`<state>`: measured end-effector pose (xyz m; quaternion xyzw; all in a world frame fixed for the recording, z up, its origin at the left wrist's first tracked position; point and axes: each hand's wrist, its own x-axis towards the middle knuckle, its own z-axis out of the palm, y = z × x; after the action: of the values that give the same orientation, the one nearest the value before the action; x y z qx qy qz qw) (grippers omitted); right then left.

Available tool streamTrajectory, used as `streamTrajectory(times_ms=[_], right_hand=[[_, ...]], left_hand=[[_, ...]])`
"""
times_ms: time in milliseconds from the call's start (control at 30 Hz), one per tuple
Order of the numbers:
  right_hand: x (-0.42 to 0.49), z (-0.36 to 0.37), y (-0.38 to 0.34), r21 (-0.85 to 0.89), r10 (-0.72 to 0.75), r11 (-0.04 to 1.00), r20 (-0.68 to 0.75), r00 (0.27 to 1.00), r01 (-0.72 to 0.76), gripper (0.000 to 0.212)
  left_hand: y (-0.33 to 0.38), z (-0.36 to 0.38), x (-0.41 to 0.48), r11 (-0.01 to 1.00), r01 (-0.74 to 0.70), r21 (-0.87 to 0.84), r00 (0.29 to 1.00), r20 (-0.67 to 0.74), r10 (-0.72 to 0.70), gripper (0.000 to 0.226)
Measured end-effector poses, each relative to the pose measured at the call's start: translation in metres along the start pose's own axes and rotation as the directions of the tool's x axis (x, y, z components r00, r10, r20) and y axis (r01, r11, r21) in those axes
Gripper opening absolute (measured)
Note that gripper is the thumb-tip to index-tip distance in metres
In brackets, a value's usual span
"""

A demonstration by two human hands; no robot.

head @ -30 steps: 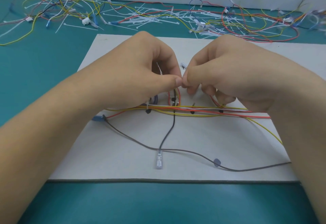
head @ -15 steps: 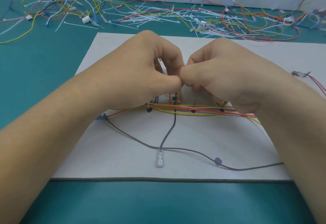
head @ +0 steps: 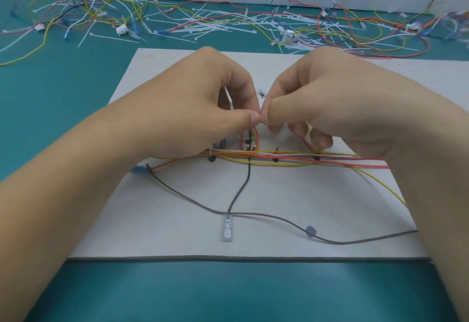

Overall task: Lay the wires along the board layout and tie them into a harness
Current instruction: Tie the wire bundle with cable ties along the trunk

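A white layout board [head: 291, 200] lies on the teal table. A bundle of red, yellow and white wires [head: 291, 158] runs across its middle over black pegs. A short branch of red and black wires [head: 251, 139] rises from the bundle toward my hands. My left hand [head: 203, 103] and my right hand [head: 317, 98] meet above that branch, thumbs and forefingers pinched together on a thin white cable tie [head: 229, 96] whose tail shows between the left fingers. A black wire [head: 241, 187] drops to a clear terminal [head: 227, 229]. A grey wire [head: 279, 217] curves across the near board.
Loose coloured wires [head: 83, 9] and white cable ties [head: 210, 26] lie in a tangle along the far edge of the table, with more wires [head: 368, 30] at the far right. A blue terminal [head: 138, 169] sits on the board's left side. A wall stands behind.
My hands have parted slightly and lifted from the tight pinch of half a second ago; fingertips still touch above the branch. The wires on the board have not moved.
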<state>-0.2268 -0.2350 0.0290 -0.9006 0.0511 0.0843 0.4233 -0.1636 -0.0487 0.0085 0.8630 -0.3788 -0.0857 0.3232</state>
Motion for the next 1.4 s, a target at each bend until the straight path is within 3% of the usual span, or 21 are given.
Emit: streamTrajectory(times_ms=[133, 500, 1033, 1233, 1400], right_hand=[[0.001, -0.001, 0.001, 0.004, -0.02, 1.0, 0.009, 1.0, 0.02, 0.002], [0.0, 0.0, 0.004, -0.107, -0.111, 0.988, 0.01, 0.994, 0.111, 0.007], [-0.003, 0.001, -0.001, -0.057, -0.135, 0.989, -0.01, 0.991, 0.135, 0.007], [-0.003, -0.001, -0.003, 0.064, -0.143, 0.987, -0.044, 0.989, 0.146, 0.008], [-0.005, -0.003, -0.008, 0.268, -0.128, 0.948, -0.174, 0.976, 0.172, 0.012]], left_hand=[[0.001, 0.0, 0.001, 1.0, -0.006, -0.013, 1.0, -0.001, 0.006, 0.009], [-0.004, -0.005, 0.002, 1.0, 0.015, 0.018, 1.0, 0.01, -0.015, 0.017], [-0.003, -0.021, -0.005, 0.999, -0.044, -0.016, 0.993, 0.106, 0.045, 0.009], [-0.004, -0.024, -0.004, 0.998, -0.022, 0.055, 0.998, 0.064, 0.018, 0.001], [-0.004, -0.022, -0.004, 0.996, 0.015, 0.085, 0.999, 0.028, -0.018, 0.002]])
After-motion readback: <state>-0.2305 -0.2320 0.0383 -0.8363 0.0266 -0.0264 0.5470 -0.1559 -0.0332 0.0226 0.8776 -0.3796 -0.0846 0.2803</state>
